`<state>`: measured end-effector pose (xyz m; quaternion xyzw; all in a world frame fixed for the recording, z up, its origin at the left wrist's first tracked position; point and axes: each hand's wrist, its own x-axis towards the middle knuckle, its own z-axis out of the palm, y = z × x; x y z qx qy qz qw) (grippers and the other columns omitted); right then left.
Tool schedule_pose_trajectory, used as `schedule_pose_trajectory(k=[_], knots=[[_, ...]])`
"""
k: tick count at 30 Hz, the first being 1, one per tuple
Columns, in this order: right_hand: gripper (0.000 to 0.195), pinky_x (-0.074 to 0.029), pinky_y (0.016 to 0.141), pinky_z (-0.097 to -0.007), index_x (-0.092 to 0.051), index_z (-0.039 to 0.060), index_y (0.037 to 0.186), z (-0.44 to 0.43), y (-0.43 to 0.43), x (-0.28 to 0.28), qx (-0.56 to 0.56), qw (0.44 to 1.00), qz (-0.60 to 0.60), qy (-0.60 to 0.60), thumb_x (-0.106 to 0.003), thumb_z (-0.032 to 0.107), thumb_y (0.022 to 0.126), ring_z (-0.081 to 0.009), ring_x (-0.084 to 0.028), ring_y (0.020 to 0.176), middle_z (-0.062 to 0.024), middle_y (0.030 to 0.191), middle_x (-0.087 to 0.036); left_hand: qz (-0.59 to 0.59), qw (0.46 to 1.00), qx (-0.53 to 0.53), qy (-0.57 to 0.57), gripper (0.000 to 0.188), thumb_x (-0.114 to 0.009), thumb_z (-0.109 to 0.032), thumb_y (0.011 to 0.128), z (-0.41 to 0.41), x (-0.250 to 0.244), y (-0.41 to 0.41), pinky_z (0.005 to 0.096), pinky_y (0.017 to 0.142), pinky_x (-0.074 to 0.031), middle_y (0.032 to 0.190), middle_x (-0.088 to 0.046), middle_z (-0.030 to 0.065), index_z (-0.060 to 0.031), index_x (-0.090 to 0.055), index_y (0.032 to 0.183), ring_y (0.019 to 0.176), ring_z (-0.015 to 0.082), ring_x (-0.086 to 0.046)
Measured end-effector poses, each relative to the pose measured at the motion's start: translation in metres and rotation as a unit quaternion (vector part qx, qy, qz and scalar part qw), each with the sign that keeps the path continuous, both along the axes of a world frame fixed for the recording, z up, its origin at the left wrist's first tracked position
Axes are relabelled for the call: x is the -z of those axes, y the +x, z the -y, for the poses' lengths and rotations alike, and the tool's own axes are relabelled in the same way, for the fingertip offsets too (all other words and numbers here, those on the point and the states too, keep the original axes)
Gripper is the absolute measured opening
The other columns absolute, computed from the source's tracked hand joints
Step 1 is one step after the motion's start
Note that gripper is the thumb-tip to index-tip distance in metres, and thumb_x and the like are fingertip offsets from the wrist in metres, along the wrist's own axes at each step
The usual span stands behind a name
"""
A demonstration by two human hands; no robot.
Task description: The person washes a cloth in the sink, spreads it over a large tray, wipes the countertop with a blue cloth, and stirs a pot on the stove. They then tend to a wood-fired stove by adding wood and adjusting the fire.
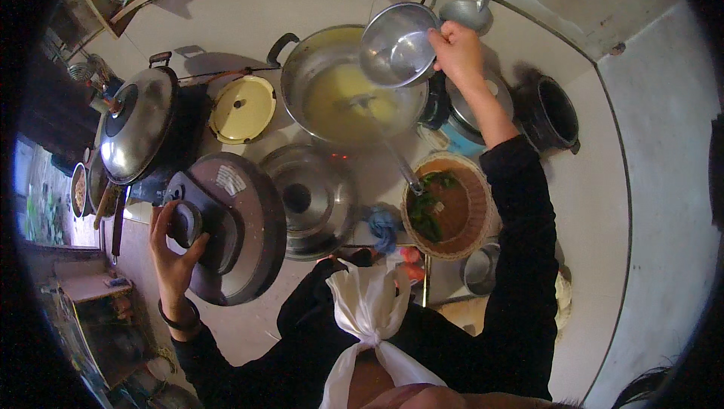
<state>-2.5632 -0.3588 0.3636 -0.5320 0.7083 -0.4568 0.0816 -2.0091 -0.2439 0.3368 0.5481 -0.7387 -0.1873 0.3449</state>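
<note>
My left hand (180,239) grips the round knob of a large dark-rimmed lid (257,228), which it holds tilted at the left. In my right hand (459,55) is the rim of a shiny steel bowl (390,41); no contents are visible in it. This bowl hangs over the right side of a wide metal pot (291,92) with yellowish liquid (334,92) in its bottom. A ladle (404,165) rests with its head in that liquid, its handle reaching towards me. Between the lid and the pot's front sits a round metal vessel or lid (334,205).
At right front stands a woven basket (478,205) with green leaves. A domed wok lid (138,126) and a yellow enamel lid (251,114) are to the left. A black pot (557,106) stands far right; a blue cloth (383,228) lies near the counter's front edge.
</note>
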Motion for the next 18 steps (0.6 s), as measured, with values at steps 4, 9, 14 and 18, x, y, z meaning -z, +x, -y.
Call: schedule_pose_trajectory(k=[4,9,14,18], knots=[[0.032,-0.049,0.054,-0.0434,-0.056,0.0037,0.068,0.004,0.013,0.0,0.008,0.994,-0.109,-0.031,-0.068,0.026,0.087,-0.0325,-0.066,0.056,-0.0141,0.063,-0.063,0.018,1.0,-0.007,-0.004,0.068,-0.083,-0.011,0.063,0.001,0.002,-0.003,0.034,0.09,-0.046,0.116,-0.058,0.0092,-0.0038,-0.063,0.128,0.101,0.0229,-0.058],[0.032,-0.046,0.058,-0.0502,-0.057,0.0056,0.07,0.005,0.029,0.006,0.004,0.968,-0.245,-0.058,-0.069,0.031,0.085,-0.0397,-0.063,0.067,-0.0152,0.067,-0.062,0.013,1.0,-0.005,0.01,0.067,-0.082,-0.01,0.064,-0.001,-0.002,-0.006,0.0329,0.087,-0.046,0.114,-0.058,0.0085,-0.0034,-0.063,0.127,0.1,0.0222,-0.057],[0.03,-0.047,0.06,-0.0505,-0.057,0.006,0.074,0.008,0.035,0.011,0.002,0.973,-0.226,-0.041,-0.067,0.031,0.087,-0.041,-0.061,0.065,-0.0162,0.07,-0.063,0.011,1.0,-0.005,0.001,0.066,-0.082,-0.01,0.063,-0.001,-0.001,-0.01,0.0309,0.086,-0.044,0.11,-0.056,0.0075,-0.0032,-0.063,0.126,0.099,0.0211,-0.055],[0.036,-0.041,0.044,-0.0346,-0.05,0.005,0.067,0.004,0.029,0.011,-0.021,0.999,-0.015,-0.032,-0.071,0.022,0.09,-0.0156,-0.056,0.047,-0.0034,0.055,-0.052,0.026,0.999,-0.007,0.02,0.066,-0.082,-0.01,0.064,-0.001,0.005,-0.004,0.0306,0.087,-0.043,0.111,-0.056,0.0072,-0.0032,-0.062,0.127,0.098,0.0211,-0.055]])
